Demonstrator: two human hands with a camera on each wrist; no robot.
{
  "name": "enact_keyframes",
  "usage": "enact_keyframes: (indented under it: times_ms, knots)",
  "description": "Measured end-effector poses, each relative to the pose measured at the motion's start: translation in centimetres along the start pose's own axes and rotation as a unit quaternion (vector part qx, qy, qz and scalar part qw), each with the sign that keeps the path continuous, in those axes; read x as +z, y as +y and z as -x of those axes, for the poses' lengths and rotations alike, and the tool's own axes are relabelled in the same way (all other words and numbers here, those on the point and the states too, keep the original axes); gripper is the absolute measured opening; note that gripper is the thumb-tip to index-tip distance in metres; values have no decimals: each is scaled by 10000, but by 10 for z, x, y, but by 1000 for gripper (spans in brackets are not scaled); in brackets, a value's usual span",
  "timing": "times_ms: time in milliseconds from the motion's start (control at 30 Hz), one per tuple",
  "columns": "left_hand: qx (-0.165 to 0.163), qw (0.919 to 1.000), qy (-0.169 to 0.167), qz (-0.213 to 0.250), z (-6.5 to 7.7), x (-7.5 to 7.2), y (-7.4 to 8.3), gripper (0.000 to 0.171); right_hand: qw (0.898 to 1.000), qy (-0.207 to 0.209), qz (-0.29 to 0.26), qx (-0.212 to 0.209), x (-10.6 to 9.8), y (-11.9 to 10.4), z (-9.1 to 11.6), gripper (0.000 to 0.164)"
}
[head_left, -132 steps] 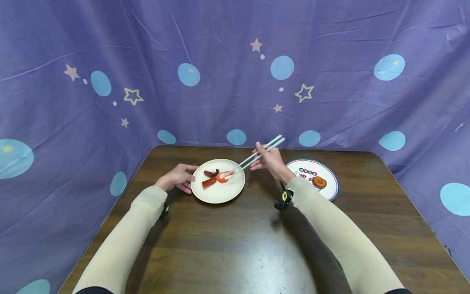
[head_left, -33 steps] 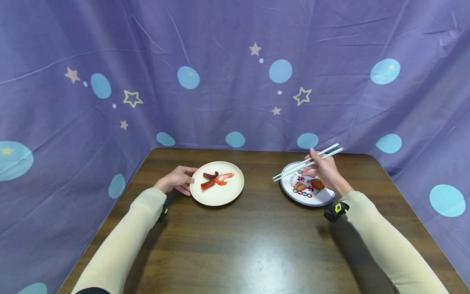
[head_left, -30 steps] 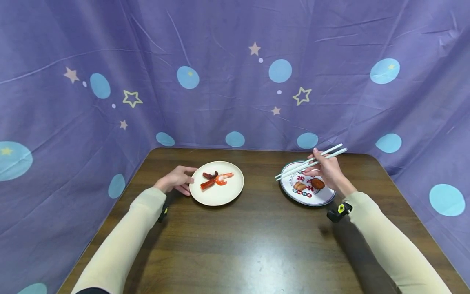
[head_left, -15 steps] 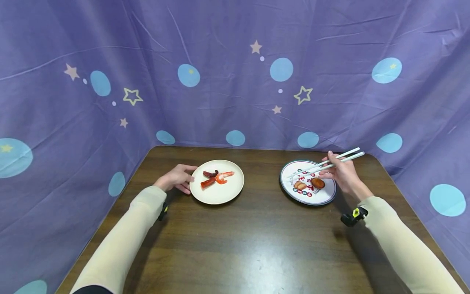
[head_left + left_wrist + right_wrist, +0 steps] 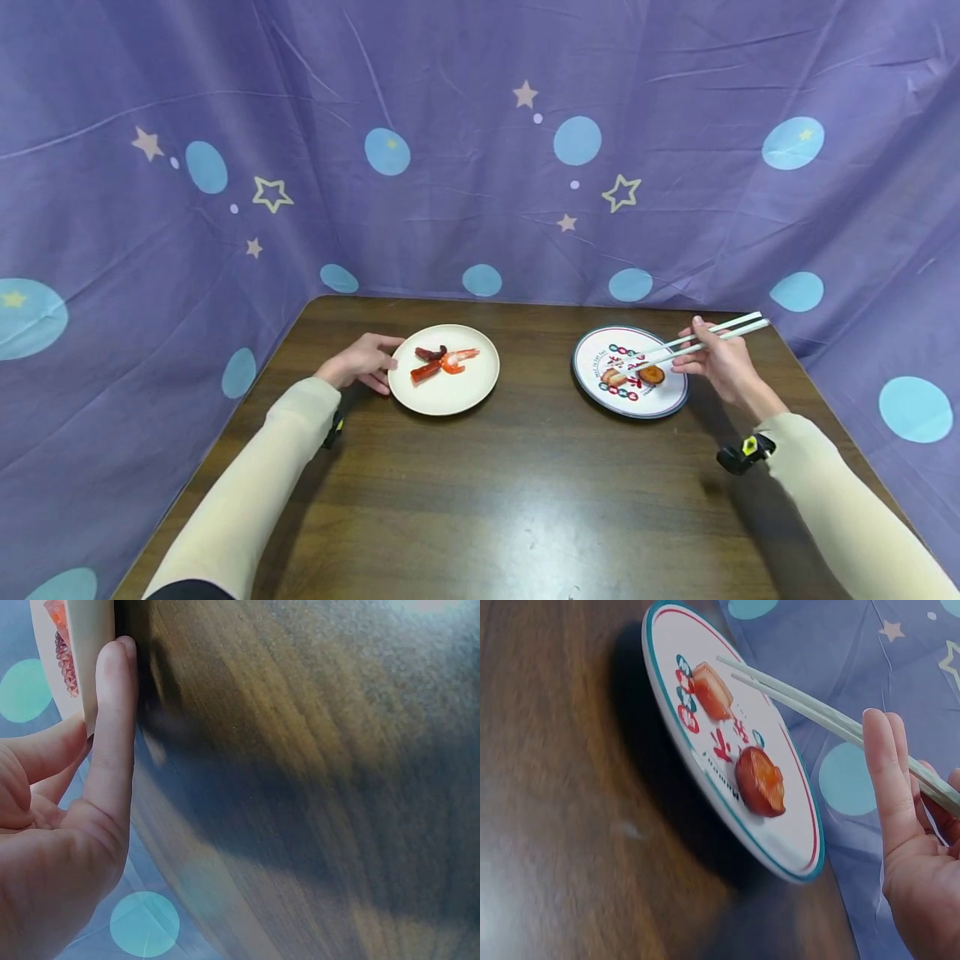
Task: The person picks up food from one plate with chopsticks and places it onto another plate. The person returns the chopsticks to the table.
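My left hand [image 5: 362, 362] pinches the left rim of a cream plate [image 5: 457, 400], its thumb on top and a finger along the underside. The plate bears a shrimp [image 5: 456, 360], a red sausage-like piece [image 5: 426, 372] and a dark red, bumpy piece [image 5: 430, 354]. In my right hand [image 5: 723, 362] is a pair of pale green chopsticks [image 5: 738, 322], gripped toward their rear ends. Their tips, slightly parted, hover over a printed white plate [image 5: 791, 844]. A pale brown, layered chunk [image 5: 712, 691] and a round, glossy brown piece [image 5: 760, 782] lie on that plate.
Both plates stand on a dark brown wooden table [image 5: 480, 483], with a stretch of tabletop between them. A purple curtain [image 5: 465, 217] with stars and blue dots hangs behind and along the sides. Each wrist wears a small black camera [image 5: 746, 454].
My right hand has carried the chopsticks from the cream plate's shrimp to the printed plate, then farther right. A layered chunk has come into view there. The left hand has stayed at its rim.
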State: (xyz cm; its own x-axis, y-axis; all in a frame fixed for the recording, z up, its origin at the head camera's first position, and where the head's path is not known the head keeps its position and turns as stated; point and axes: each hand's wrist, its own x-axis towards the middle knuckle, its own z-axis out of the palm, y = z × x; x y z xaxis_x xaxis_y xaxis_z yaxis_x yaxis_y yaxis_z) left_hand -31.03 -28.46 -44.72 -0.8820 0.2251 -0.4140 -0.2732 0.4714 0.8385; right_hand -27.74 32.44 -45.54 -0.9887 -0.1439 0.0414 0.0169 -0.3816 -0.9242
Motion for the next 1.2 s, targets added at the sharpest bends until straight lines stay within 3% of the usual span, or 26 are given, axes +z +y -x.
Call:
enact_keyframes:
  times_ms: [467,1200]
  knots:
    - [-17,10000,43,-14,-2,-1,1,66,9998,-77,-190,-79,-18,0,9,34]
    - [-52,9999,84,-64,0,0,0,66,9976,-591,373,5,1,6,-3,33]
